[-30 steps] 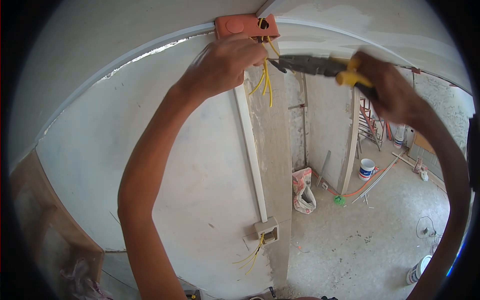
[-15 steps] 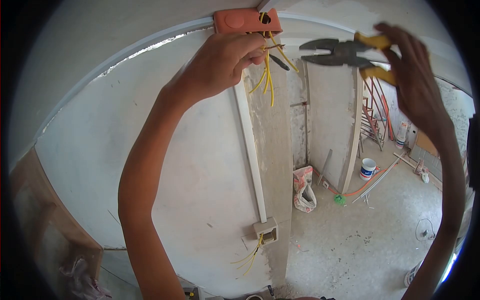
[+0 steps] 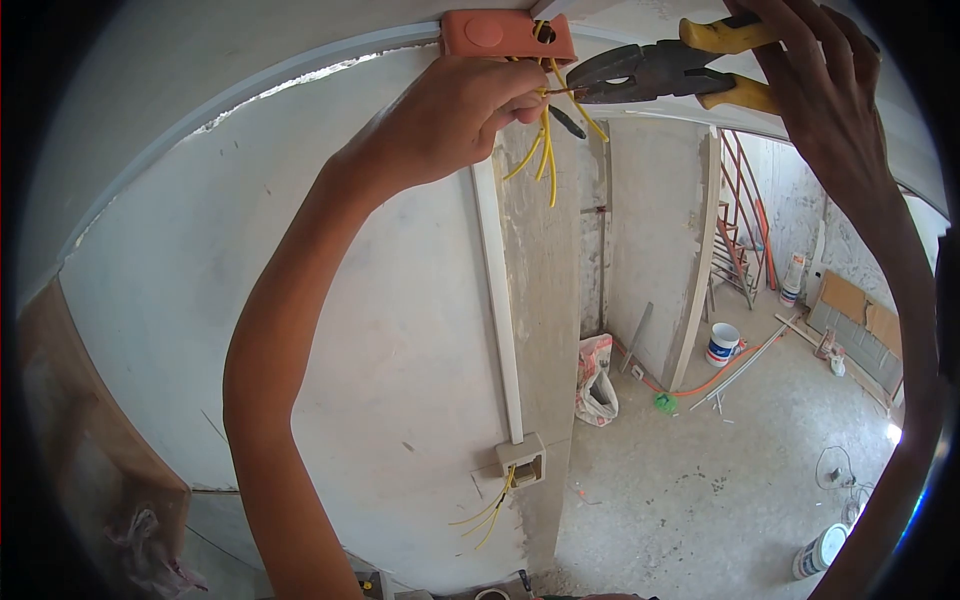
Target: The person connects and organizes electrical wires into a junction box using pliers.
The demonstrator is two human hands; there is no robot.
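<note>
Pinched closed, my left hand [image 3: 460, 115] holds yellow wires [image 3: 547, 160] just below an orange junction box [image 3: 495, 36] high on the wall. Bare copper ends [image 3: 562, 91] stick out to the right of its fingertips. My right hand [image 3: 825, 85] is wrapped round the yellow handles of dark pliers [image 3: 650, 75], whose jaws lie at the copper ends. Several yellow wire ends hang below my left hand, beside a dark-tipped piece [image 3: 567, 122] that slants down to the right.
White trunking [image 3: 497, 300] runs down the wall to a lower box [image 3: 522, 460] with more yellow wires. On the floor below are a torn sack [image 3: 596, 385], a white and blue bucket [image 3: 722, 344], another bucket [image 3: 822, 552] and thin pipes. Red metal stairs [image 3: 735, 250] stand farther back.
The pliers have moved left with my right hand, and their jaws have come together at the copper ends. My left hand keeps its pinch on the wires. The view has shifted slightly.
</note>
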